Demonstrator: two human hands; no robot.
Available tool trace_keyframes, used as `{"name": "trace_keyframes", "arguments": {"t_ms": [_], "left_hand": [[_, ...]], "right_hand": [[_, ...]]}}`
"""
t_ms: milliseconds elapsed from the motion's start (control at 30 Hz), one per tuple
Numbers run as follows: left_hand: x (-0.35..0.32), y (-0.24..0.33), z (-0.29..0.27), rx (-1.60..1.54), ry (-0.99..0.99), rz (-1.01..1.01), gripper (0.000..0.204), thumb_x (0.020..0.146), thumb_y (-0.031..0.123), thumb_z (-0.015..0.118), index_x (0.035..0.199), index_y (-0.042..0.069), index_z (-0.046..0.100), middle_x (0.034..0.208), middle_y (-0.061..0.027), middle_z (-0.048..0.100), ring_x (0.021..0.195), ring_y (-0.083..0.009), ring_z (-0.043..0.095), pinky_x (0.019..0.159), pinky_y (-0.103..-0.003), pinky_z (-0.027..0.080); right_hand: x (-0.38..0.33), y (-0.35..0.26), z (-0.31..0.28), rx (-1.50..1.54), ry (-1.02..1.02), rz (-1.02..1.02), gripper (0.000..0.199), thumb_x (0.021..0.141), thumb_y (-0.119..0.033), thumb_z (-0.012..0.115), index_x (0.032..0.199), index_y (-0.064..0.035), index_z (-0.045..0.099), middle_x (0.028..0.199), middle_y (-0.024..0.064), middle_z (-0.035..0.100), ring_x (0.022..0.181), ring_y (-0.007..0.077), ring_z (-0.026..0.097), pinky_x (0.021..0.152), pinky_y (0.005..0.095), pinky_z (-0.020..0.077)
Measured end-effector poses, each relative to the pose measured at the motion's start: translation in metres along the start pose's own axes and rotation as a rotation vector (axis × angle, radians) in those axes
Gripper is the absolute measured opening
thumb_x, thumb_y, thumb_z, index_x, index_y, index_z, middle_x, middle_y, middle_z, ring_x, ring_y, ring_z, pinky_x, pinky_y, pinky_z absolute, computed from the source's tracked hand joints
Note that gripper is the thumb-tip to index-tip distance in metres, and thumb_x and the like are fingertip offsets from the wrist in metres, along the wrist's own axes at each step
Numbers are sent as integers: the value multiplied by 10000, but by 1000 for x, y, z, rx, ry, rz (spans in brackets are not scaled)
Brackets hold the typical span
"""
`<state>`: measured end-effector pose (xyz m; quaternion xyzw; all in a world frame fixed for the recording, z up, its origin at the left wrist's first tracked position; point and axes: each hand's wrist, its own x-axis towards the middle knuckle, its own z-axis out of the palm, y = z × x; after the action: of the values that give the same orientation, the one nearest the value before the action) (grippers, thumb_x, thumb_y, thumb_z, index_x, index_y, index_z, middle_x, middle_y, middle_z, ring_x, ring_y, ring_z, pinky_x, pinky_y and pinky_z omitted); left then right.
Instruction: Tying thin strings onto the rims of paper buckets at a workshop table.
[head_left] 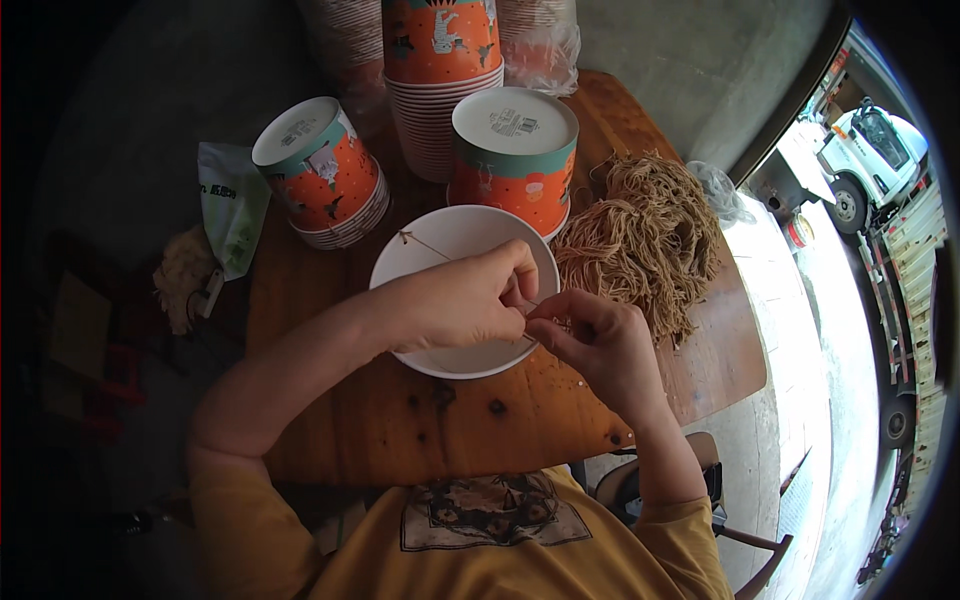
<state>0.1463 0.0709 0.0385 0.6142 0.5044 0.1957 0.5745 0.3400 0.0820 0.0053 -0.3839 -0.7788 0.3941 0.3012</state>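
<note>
Over a round white paper tub [425, 365] my two hands meet, both with closed fingers. My left hand [480, 295] pinches a thin tan string [428, 246], whose knotted end sticks out over the tub's far left rim. At the tub's right rim, my right hand [600, 345] pinches the string too, fingertips almost touching those of the left. Exactly how the string runs between the fingers is hidden. Right of the tub, close beyond my right hand, a big tangled heap of tan strings [640, 235] lies on the wooden table [350, 430].
Upside-down orange tubs stand behind: a leaning stack [325, 185], a wide tub [515, 165] and a tall stack [440, 60]. A green-and-white bag [230, 210] hangs by the left edge. Clear plastic [720, 190] lies past the heap. A chair [700, 465] stands near my right elbow.
</note>
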Motion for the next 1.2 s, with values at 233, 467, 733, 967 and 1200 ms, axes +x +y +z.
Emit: {"name": "trace_keyframes", "arguments": {"t_ms": [233, 467, 733, 967, 1200], "left_hand": [[-8, -8, -3, -117, 37, 11, 223, 840, 56, 574, 1017, 42, 441, 896, -34, 554, 811, -91, 520, 724, -239, 426], [-17, -14, 1, -459, 13, -51, 240, 882, 117, 549, 1092, 38, 464, 945, -42, 567, 826, -96, 551, 711, -238, 440], [-15, -21, -2, -595, -96, -135, 251, 917, 145, 563, 1117, 3, 511, 950, -37, 568, 786, -91, 574, 638, -200, 463], [-14, -22, 4, -585, -75, -126, 240, 878, 136, 628, 1053, -8, 550, 859, -37, 581, 684, -79, 564, 579, -189, 459], [-17, -18, 13, -344, 11, -90, 164, 854, 84, 610, 980, -2, 550, 852, -33, 581, 695, -72, 543, 585, -208, 443]], "right_hand": [[0, 6, 6, 118, -57, 96, 105, 822, -141, 664, 810, -48, 616, 546, -18, 469, 526, 30, 452, 501, 227, 384], [-2, 7, 7, 420, -92, 164, 99, 851, -113, 649, 857, -32, 591, 749, -65, 568, 651, -16, 465, 578, 148, 368], [-5, 10, 8, 430, -57, 165, 114, 860, -113, 649, 876, -11, 599, 709, -63, 564, 627, -22, 461, 563, 152, 380], [-10, 10, 10, 401, -33, 165, 112, 855, -114, 654, 868, -15, 605, 686, -65, 556, 611, -21, 447, 556, 153, 374], [-12, 5, 11, 361, -23, 144, 105, 849, -108, 653, 853, -14, 606, 673, -68, 551, 603, -15, 439, 544, 169, 376]]}}
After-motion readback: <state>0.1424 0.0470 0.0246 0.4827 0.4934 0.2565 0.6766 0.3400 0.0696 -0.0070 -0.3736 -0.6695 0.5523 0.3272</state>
